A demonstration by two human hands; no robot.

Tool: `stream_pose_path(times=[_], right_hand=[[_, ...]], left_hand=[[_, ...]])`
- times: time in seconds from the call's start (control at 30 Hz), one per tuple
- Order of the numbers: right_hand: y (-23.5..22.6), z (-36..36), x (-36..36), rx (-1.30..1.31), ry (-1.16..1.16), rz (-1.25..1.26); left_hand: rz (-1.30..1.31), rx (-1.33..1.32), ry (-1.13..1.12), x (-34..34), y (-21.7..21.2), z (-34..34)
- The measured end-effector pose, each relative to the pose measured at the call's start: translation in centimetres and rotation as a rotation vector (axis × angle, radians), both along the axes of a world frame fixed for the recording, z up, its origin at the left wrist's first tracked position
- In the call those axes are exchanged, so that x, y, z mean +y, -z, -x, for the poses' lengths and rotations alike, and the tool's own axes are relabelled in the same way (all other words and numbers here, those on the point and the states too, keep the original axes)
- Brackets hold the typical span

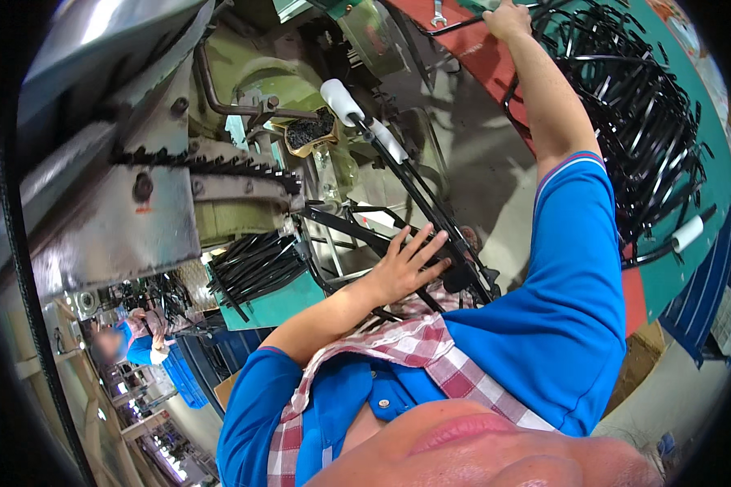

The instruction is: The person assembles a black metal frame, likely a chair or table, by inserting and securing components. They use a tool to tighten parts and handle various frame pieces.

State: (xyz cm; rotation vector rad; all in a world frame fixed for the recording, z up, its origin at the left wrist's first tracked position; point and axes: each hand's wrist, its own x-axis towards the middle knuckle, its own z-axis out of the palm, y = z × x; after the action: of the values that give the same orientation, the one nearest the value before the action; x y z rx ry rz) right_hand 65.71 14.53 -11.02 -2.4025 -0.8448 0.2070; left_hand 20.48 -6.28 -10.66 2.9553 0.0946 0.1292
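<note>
My left hand (410, 264) lies with its fingers spread on a black metal tube frame (365, 230), close in front of my checked apron. The frame has long thin bars, and two white foam sleeves (341, 101) sit toward its far end. My right arm stretches far out to the right-hand table, where my right hand (508, 20) is at the top edge of the view. Its fingers look curled beside a bent black rod (463, 26); the fingertips are partly cut off, so what they hold is unclear. A wrench (439, 15) lies just left of that hand.
Many bent black rods (638, 122) pile up on the green and red table (702, 105). At left stands a large metal machine (150, 195) with a toothed edge. A box of small dark parts (309, 134) sits behind the frame. Black tubes (256, 272) lie lower left; another person works farther off.
</note>
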Motion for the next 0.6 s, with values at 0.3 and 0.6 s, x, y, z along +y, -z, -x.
stream_pose_path(times=[0.3,0.6], right_hand=[[4.3,-6.3,5.2,-0.093,-0.013,0.194],[3.5,-8.3,5.9,0.095,0.187,0.017]], left_hand=[[-0.021,-0.040,-0.023,0.0,0.4,-1.0],[0.010,-0.114,-0.091,0.2,0.3,-1.7]])
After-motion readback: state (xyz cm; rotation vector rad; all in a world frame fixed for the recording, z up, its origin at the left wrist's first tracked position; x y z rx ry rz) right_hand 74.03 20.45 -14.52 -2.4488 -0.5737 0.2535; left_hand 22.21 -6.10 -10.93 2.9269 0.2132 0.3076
